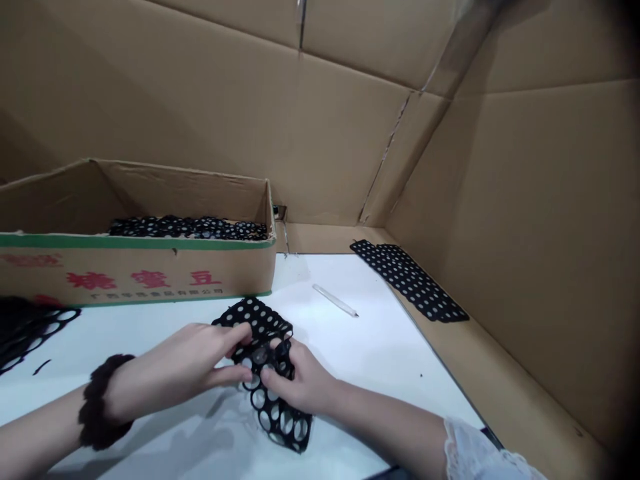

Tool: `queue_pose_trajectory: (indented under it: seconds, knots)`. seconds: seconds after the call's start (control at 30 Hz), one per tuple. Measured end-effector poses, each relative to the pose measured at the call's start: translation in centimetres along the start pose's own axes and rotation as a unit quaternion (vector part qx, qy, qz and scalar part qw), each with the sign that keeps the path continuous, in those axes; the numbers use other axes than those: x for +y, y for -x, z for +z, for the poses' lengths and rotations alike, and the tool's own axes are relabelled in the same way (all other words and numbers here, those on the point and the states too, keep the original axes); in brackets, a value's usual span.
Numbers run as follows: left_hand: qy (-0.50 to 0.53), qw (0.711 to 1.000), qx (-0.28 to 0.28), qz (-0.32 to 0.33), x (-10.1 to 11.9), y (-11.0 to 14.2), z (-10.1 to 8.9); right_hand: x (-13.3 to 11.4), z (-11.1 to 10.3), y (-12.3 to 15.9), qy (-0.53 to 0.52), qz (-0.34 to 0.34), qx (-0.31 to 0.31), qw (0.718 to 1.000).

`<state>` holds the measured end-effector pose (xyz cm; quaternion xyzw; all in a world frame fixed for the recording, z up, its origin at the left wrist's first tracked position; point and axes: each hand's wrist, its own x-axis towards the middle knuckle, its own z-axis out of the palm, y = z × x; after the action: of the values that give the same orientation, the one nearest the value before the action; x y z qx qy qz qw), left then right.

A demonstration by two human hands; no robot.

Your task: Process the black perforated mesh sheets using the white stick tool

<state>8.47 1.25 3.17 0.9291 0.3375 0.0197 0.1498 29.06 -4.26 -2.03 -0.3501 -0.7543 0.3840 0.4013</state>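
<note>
A black perforated sheet [280, 407], with rows of round holes, is bent and partly lifted above the white table. The holes look larger in its lower part and smaller in its upper part. My left hand [195, 360], with a dark fuzzy band at its wrist, pinches the sheet's left side between thumb and fingers. From the right, my right hand [310, 380] grips the middle of the sheet, thumb on top. Some of its fingers are hidden behind the material.
A cardboard box [150, 270] holding several black perforated pieces [190, 227] stands at the back left. Black netted material [30, 333] lies at the left edge. A white pen-like tool [335, 300] and perforated strips [410, 280] lie to the right, beside cardboard walls [540, 220].
</note>
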Motion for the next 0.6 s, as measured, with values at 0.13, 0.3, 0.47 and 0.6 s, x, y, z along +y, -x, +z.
queue_pose_trajectory:
  seconds: [0.13,0.3,0.47,0.6]
  knots:
    - [0.039,0.999,0.000,-0.036,-0.88,-0.13,0.26,0.22,0.24,0.15,-0.053,0.057,-0.006,0.997]
    - [0.052,0.997,0.017,-0.052,-0.97,0.09,-0.42,0.75,0.03,-0.04,-0.127,0.125,0.010,0.984]
    - [0.051,0.997,0.026,-0.050,-0.80,0.32,-0.18,0.97,-0.34,-0.47,-0.225,0.162,0.044,0.960]
    - [0.051,0.998,-0.014,-0.041,-0.95,0.16,0.12,0.49,-0.20,-0.51,-0.224,0.185,0.048,0.956]
